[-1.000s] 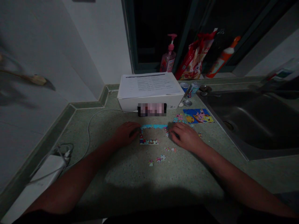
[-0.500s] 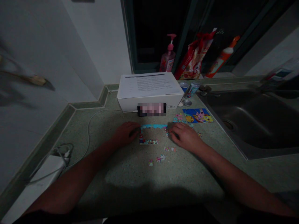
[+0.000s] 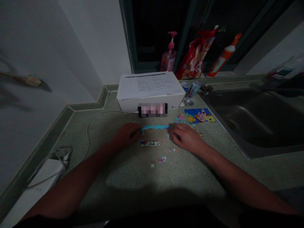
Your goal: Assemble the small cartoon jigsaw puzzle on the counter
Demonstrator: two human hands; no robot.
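A partly joined jigsaw puzzle (image 3: 155, 127) lies flat on the counter, a border with a light blue top strip around a bare middle. My left hand (image 3: 125, 134) is closed, its fingertips against the puzzle's upper left side. Across from it, my right hand (image 3: 185, 135) has curled fingers pressed at the right side, where a few pieces join the border. Two loose puzzle pieces (image 3: 171, 150) lie just below its lower right. Closer to me are more puzzle pieces (image 3: 162, 159). A heap of pieces (image 3: 180, 118) shows beyond my right hand, partly hidden by it.
Behind the puzzle stands a white box (image 3: 149, 101) with a printed sheet on top. A cartoon picture card (image 3: 199, 116) lies right, near the metal sink (image 3: 248, 153). Small tins (image 3: 193, 89) stand beside the box. A white cable (image 3: 88, 133) runs from the power strip (image 3: 45, 177).
The whole view has shifted slightly. Both hands stay at the two sides of the puzzle, and the pieces keep their places.
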